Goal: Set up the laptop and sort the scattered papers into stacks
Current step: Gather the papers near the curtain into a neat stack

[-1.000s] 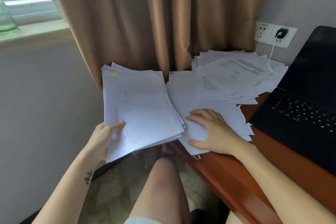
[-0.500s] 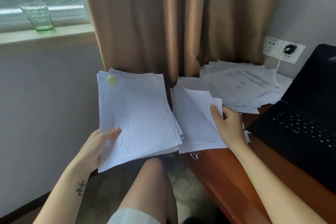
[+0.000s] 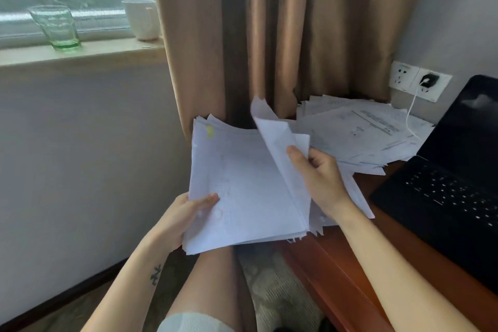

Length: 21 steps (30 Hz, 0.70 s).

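Nearest the camera, the person's bare knee (image 3: 213,277) sits below a thick stack of papers (image 3: 242,191), which is held in the air off the left edge of the surface (image 3: 350,272), a reddish-brown wooden top. The left hand (image 3: 183,218) has its grip closed on the stack's lower left corner, thumb lying on the top page and fingers hidden underneath. A small dark tattoo (image 3: 156,274) marks that forearm. A yellow tab (image 3: 210,131) sticks to the top page near its far left corner.

The right hand (image 3: 320,178) has its grip pinched shut on a few loose sheets (image 3: 280,143), thumb on the near face and fingers behind. These sheets stand tilted, almost on edge, over the right side of the stack, with their lower edge meeting it and their top corner curling toward the curtain.

Under the right wrist more papers lie flat at the left edge of the surface, partly hanging over it. To the right, an open black laptop (image 3: 447,191) rests on the surface, keyboard facing the person, screen dark.

Farther back, a loose pile of printed papers (image 3: 358,132) is spread across the far left corner of the surface, touching the laptop's left side. A white cable (image 3: 411,113) crosses the pile's right part and runs up to a wall socket (image 3: 428,81).

Behind it all hangs a tan curtain (image 3: 296,35). On the windowsill (image 3: 80,55) at far left stand a green glass (image 3: 58,27) and, well apart from it, a white cup (image 3: 141,19) just beside the curtain.
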Each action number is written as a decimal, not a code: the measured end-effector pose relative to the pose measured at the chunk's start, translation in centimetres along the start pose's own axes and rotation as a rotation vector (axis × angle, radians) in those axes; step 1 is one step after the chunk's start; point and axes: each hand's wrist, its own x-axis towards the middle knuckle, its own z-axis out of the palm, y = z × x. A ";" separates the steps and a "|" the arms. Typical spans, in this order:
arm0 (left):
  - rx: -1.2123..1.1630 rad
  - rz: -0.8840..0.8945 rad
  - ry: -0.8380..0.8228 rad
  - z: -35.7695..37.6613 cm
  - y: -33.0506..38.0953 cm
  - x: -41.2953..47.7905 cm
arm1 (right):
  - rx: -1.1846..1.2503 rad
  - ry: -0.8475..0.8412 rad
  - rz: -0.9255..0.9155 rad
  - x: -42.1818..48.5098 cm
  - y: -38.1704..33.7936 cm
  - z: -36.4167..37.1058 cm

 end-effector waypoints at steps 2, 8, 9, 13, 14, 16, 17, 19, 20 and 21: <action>0.003 -0.006 -0.041 -0.2 -0.1 0.0 | -0.051 -0.114 0.041 0.0 0.2 2.0; -0.223 -0.051 -0.070 -0.3 -0.2 0.3 | -0.277 -0.477 0.236 -0.7 1.7 5.2; -0.282 -0.056 -0.054 -0.3 0.0 0.3 | -0.258 -0.480 0.244 -0.8 1.7 5.1; -0.312 -0.062 -0.015 -0.1 0.0 0.3 | -0.272 -0.250 0.124 -0.8 2.1 3.0; -0.286 -0.079 -0.025 -0.1 -0.1 0.2 | -0.375 -0.156 0.066 -0.6 2.8 2.1; -0.251 -0.101 -0.035 0.0 -0.4 0.2 | -0.637 -0.055 0.062 -0.5 4.1 0.4; -0.246 -0.096 -0.036 0.1 -0.6 0.2 | -0.734 -0.064 0.109 -0.7 4.5 0.0; -0.244 -0.042 -0.030 0.1 -0.9 0.5 | -0.813 -0.124 0.183 -1.3 4.8 0.0; -0.239 -0.009 -0.025 0.1 -1.1 0.6 | -0.806 -0.156 0.177 -1.7 5.1 0.2; -0.232 0.020 -0.025 0.0 -1.3 0.7 | -0.799 -0.181 0.150 -2.0 5.2 0.5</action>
